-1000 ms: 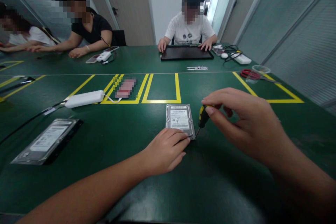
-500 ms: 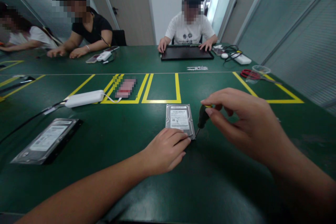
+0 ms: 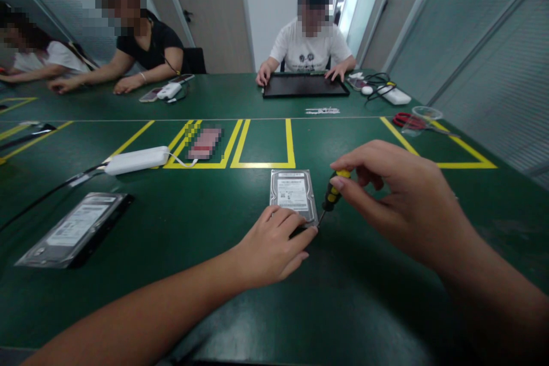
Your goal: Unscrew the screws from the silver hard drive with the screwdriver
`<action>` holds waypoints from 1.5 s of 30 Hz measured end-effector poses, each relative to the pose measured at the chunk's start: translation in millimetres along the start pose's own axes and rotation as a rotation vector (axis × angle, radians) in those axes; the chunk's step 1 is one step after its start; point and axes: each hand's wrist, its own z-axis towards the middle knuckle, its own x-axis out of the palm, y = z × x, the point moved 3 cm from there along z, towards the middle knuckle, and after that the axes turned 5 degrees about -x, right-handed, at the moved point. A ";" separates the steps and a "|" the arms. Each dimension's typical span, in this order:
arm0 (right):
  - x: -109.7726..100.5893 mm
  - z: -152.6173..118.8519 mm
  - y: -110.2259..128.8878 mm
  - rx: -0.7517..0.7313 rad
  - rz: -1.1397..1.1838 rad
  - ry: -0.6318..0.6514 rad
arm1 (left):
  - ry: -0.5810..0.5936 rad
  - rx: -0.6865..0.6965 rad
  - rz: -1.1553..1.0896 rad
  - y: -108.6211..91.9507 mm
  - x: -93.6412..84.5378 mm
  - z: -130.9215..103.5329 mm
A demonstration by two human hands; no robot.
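A small silver hard drive (image 3: pixel 293 191) with a white label lies flat on the green table in front of me. My left hand (image 3: pixel 274 246) rests over its near end, fingers bent and gripping it, so that end is partly hidden. One fingertip sits close to the drive's near right corner. Between thumb and fingers my right hand (image 3: pixel 394 194) pinches the top of a black and yellow screwdriver (image 3: pixel 333 193). The screwdriver is tilted, its metal tip down at that same corner. Whether the tip sits in a screw is too small to tell.
To the left lies a larger hard drive (image 3: pixel 77 231). Behind it a white power bank (image 3: pixel 137 160) is cabled to a pink phone (image 3: pixel 205 143). Red-handled scissors (image 3: pixel 409 121) and a clear plastic cup (image 3: pixel 424 117) are at far right. Across the table a person handles a black panel (image 3: pixel 305 86).
The screwdriver has turned in my right hand, now showing its yellow stripes. My left index finger has stretched out towards the drive's corner. At left, a co-worker's arm has reached further left.
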 end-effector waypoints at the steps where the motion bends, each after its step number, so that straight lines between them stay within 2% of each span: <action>1: 0.0 0.1 0.0 0.002 0.001 0.002 | 0.003 -0.003 0.001 -0.1 0.3 0.3; 20: 1.4 0.7 0.3 0.018 0.023 0.018 | -0.053 -0.009 0.090 -2.1 2.4 2.7; 45: 0.4 0.8 2.8 -0.005 0.040 -0.021 | -0.033 -0.020 0.126 -2.1 3.6 0.3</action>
